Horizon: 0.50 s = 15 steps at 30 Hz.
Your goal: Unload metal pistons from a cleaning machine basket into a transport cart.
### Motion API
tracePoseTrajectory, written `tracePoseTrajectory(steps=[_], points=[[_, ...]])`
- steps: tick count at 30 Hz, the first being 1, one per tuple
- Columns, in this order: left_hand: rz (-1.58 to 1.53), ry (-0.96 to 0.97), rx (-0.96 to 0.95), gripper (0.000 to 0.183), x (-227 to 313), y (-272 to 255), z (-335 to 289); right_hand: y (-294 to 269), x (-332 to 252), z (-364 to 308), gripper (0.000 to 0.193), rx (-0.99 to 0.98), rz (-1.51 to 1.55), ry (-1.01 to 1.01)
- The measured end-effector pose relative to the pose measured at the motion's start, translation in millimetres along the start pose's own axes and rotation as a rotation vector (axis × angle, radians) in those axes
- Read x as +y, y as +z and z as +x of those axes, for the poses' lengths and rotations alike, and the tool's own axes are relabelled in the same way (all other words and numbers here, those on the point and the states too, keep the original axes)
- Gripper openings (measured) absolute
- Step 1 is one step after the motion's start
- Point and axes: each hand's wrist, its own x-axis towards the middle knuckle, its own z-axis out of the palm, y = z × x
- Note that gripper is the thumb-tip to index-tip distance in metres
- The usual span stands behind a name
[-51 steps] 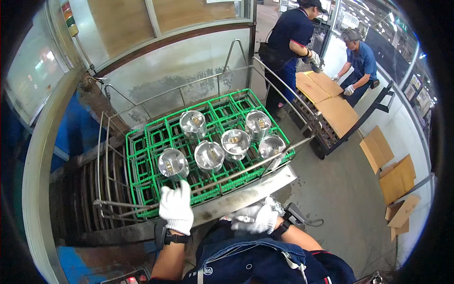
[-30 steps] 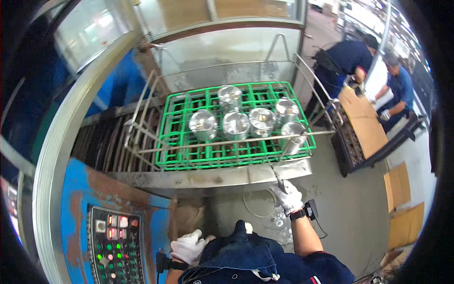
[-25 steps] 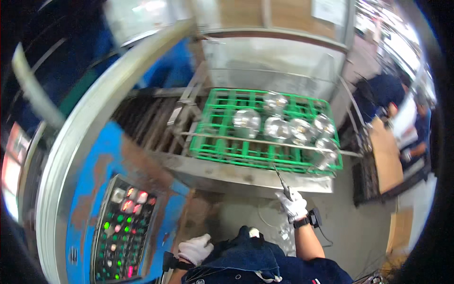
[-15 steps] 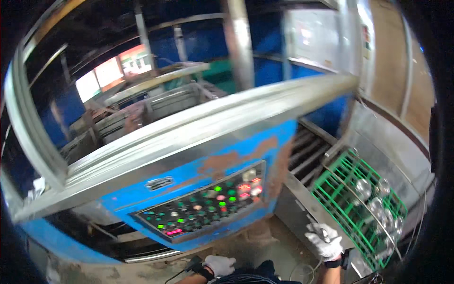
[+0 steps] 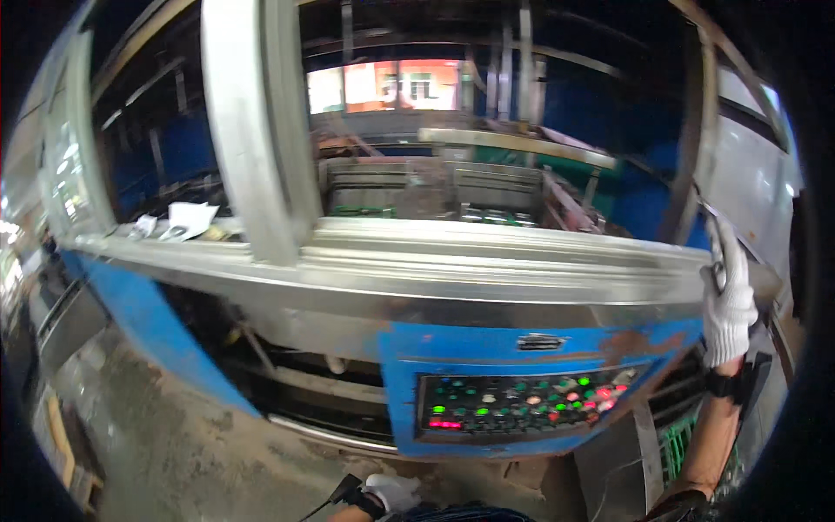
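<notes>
Gloved fingers of the right hand (image 5: 727,300) curl over the end of the long brushed-steel rail (image 5: 487,261), a stiff, heavy, smooth bar best gripped at that end. Below the grip sits the blue button panel (image 5: 531,404); the left hand (image 5: 391,491), low, looks loosely clenched and empty.

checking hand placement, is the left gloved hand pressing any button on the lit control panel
No: the left hand sits low at the bottom edge, well below the control panel, while the right hand is raised at the metal rail.
</notes>
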Motion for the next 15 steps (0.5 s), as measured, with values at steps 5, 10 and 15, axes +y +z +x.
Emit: tracePoseTrajectory(steps=[5, 10, 15], points=[[0.028, -0.074, 0.086, 0.027, -30, 16, -42, 102, 14, 62, 0.070, -0.066, -0.286, 0.023], [-0.136, -0.287, 0.114, 0.034, -13, 29, -66, 162, 19, 55, 0.054, -0.230, 0.077, -0.294], [-0.218, -0.393, -0.120, 0.044, 32, -33, -65, 158, 30, 39, 0.046, -0.297, -0.027, 0.063]])
